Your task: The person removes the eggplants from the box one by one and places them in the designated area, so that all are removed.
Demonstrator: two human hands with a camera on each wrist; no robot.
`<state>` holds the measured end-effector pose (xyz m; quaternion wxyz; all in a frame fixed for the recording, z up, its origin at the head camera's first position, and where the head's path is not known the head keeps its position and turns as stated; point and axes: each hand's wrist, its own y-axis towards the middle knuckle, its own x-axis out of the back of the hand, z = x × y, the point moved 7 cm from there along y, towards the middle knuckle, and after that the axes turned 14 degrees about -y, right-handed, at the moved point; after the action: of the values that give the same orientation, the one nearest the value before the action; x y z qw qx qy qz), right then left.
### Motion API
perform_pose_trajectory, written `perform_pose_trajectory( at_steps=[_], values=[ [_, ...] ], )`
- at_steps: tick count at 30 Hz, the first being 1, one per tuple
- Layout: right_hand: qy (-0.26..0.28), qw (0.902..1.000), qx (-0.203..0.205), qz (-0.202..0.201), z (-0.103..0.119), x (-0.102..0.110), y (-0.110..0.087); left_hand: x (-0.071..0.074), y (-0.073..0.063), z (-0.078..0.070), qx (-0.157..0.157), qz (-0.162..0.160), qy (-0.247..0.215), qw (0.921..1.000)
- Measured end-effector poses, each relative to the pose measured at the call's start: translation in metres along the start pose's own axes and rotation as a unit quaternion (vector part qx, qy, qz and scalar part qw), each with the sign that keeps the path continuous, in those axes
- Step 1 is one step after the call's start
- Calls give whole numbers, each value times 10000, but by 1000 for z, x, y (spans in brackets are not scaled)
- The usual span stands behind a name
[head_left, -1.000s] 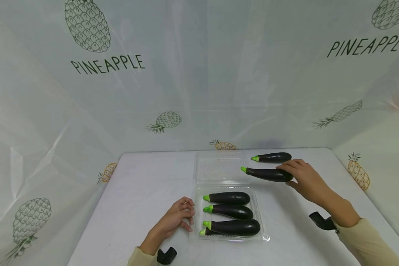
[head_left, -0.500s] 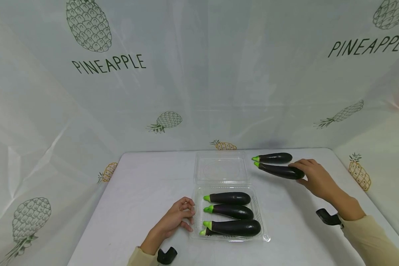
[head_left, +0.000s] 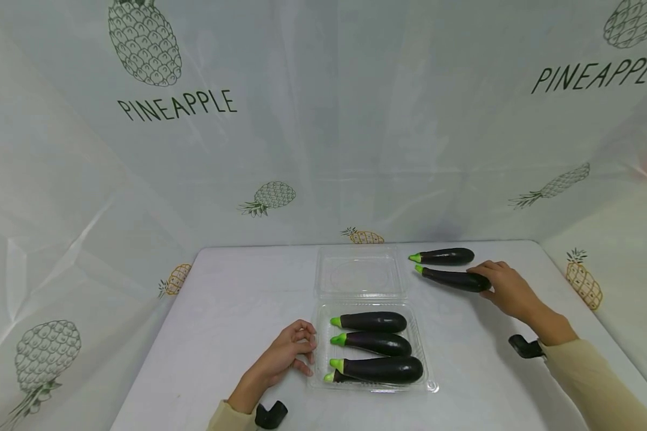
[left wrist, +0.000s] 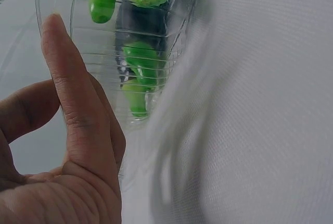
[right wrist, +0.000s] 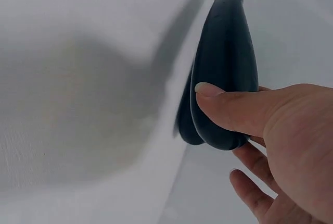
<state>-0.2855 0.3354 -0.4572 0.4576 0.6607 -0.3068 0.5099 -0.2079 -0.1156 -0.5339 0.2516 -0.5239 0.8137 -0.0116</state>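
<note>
My right hand [head_left: 509, 293] grips an eggplant [head_left: 447, 279] by its thick end, with the green stem pointing left. The right wrist view shows the thumb across this dark eggplant [right wrist: 226, 57] and another eggplant partly hidden behind it. A second eggplant [head_left: 444, 257] lies just beyond on the table. My left hand [head_left: 283, 353] rests beside the left edge of a clear plastic clamshell box [head_left: 420, 335], a finger touching its rim in the left wrist view. Several eggplants [head_left: 374, 343] lie in the box, stems left; one is mostly covered by the front one.
The box's clear lid [head_left: 361, 272] lies folded back flat behind its base. A white-covered table [head_left: 237, 299] carries everything. A pale sheet printed with pineapples [head_left: 275, 197] hangs at the table's back and sides.
My right hand has moved the held eggplant to the right, near the far eggplant, then slightly lower and left. The left hand and the box have stayed still.
</note>
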Motion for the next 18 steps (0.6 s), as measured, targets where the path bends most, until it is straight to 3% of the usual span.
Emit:
perform_pose_trajectory(
  at_steps=[18],
  values=[
    [-206,9990,-228,310,-6,-26,14,0,0,1,25,-3,-28,10000]
  ],
)
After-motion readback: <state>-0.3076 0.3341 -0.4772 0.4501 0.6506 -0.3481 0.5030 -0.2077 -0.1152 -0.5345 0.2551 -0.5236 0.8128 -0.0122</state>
